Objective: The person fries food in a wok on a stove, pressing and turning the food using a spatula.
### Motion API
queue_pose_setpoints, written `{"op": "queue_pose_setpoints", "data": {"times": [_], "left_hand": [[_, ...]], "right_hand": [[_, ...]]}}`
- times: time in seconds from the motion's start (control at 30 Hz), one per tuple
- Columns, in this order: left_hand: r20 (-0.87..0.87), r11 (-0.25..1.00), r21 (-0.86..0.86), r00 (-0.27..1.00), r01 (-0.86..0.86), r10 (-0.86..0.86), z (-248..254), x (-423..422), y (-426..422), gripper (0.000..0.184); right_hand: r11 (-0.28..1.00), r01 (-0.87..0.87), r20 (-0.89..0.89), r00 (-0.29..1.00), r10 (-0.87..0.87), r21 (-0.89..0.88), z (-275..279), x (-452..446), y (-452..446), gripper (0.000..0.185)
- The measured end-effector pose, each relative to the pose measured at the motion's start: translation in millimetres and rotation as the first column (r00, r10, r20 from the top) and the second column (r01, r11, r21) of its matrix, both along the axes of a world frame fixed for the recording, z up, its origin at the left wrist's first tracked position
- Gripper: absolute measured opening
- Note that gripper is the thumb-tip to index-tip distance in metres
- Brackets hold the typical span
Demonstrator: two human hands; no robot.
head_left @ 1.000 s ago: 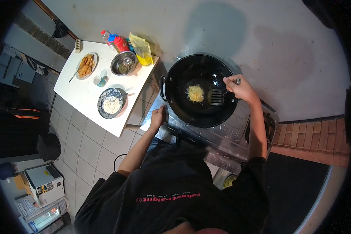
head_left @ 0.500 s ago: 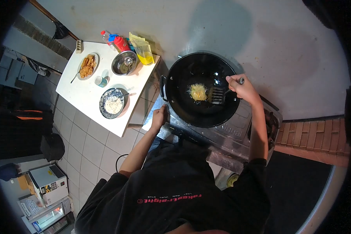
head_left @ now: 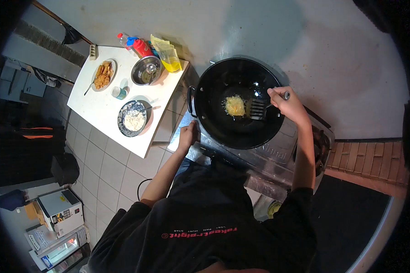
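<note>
My right hand (head_left: 287, 105) is closed around the handle of a slotted spatula (head_left: 258, 109), whose head lies low inside a black wok (head_left: 241, 136). Just left of the spatula head, a pale golden fritter (head_left: 235, 106) sits in bubbling oil at the wok's middle. The wok rests on a gas stove (head_left: 278, 152). My left hand (head_left: 187, 135) is closed at the stove's front edge, below the wok's side handle (head_left: 191, 101) and apart from it. Whatever its fingers may hold is hidden.
A white table (head_left: 100, 102) at left bears a plate of fried food (head_left: 104, 75), a metal bowl (head_left: 146, 70), a bowl of white batter (head_left: 133, 119), a cup (head_left: 119, 93), bottles (head_left: 141, 47) and a bag of yellow oil (head_left: 167, 54). A second burner (head_left: 321, 145) is at right.
The whole view has shifted slightly. The spatula, the fritter and both hands keep nearly the same places relative to the wok.
</note>
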State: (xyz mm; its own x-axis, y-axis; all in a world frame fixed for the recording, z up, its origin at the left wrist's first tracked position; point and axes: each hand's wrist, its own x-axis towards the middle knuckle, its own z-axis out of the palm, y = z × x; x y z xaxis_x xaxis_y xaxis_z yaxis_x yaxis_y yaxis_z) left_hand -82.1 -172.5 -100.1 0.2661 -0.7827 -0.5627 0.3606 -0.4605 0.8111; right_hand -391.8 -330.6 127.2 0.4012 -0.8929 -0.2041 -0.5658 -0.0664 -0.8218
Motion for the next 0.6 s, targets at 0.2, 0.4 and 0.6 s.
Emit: {"op": "queue_pose_setpoints", "data": {"times": [0.2, 0.4, 0.6], "left_hand": [[-0.023, 1.000, 0.014, 1.000, 0.006, -0.006, -4.7, 2.7, -0.1, 0.055], [0.006, 1.000, 0.022, 1.000, 0.000, 0.000, -10.5, 3.4, -1.2, 0.055], [-0.007, 0.999, -0.027, 0.999, 0.039, -0.040, -3.4, 2.2, -0.5, 0.054]], "right_hand": [[0.999, -0.018, 0.000, 1.000, 0.018, -0.043, -2.9, -0.9, 0.5, 0.046], [0.997, 0.008, -0.006, 1.000, -0.009, -0.070, -3.7, -5.7, 3.1, 0.045], [0.998, 0.060, 0.014, 0.998, -0.060, -0.019, 1.0, -6.8, 17.4, 0.046]]}}
